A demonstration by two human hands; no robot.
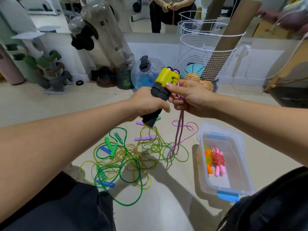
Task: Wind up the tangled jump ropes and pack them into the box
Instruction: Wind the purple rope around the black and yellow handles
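Yellow-and-black handles [164, 87] sit bunched in the left hand [146, 104], its grip curled around them; the right hand [188, 97] pinches the pink rope [180, 124].

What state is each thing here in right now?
Left hand: grips the black-and-yellow handles, held together upright.
Right hand: pinches the pink cord, which hangs to the floor.
Rope pile: tangled on the floor.
Box: open, no lid on it.
Orange rope and pink rope: wound up, in the box.
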